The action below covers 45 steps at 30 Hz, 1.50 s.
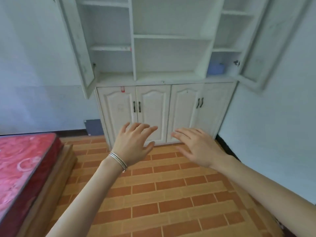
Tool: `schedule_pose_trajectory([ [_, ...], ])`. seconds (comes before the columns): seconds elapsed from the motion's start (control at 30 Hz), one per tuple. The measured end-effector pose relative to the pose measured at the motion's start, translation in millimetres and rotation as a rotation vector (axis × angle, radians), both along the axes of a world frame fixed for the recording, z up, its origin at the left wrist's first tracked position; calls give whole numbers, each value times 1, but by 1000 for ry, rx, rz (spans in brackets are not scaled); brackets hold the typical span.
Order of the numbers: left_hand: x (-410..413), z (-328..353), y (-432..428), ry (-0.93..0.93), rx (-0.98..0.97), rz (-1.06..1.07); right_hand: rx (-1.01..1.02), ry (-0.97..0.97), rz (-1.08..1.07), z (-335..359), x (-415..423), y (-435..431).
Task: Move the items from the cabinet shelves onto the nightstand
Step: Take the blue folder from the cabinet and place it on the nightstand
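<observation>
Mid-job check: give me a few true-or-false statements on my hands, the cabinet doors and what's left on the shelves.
1. The left hand and the right hand are both open and hold nothing. True.
2. The blue container sits in the cabinet's left compartment. False: it sits in the lowest open compartment on the right.
3. The lower cabinet doors are closed. True.
4. The upper side doors are closed. False: both stand swung open.
5. The red mattress lies at the right of the view. False: it is at the left.
</observation>
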<state>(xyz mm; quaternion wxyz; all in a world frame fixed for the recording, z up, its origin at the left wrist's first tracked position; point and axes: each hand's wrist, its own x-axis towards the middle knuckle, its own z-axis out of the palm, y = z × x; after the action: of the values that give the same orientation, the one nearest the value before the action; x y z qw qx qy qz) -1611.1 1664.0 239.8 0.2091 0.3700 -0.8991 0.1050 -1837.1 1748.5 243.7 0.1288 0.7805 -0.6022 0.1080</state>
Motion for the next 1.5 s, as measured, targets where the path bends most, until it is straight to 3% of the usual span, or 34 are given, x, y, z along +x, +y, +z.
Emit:
schedule_pose_trajectory([
  [0.43, -213, 12, -116, -27, -10, -262, -110, -34, -294, 16, -185, -62],
  [0.63, -305, 36, -200, 40, -63, -339, -54, 13, -369, 41, -266, -127],
  [0.8, -370, 66, -260, 127, -150, -401, -126, 0, -429, 70, -327, -183],
  [0.97, -429, 53, -299, 89, -119, -415, -198, 12, -434, 54, -381, -225],
  [1.2, -519, 22, -357, 41, -98, -357, -146, 1, -408, 20, -482, -284],
  [1.5, -665, 52, -428, 110, -124, -276, -163, 59, -301, 62, -637, -378],
])
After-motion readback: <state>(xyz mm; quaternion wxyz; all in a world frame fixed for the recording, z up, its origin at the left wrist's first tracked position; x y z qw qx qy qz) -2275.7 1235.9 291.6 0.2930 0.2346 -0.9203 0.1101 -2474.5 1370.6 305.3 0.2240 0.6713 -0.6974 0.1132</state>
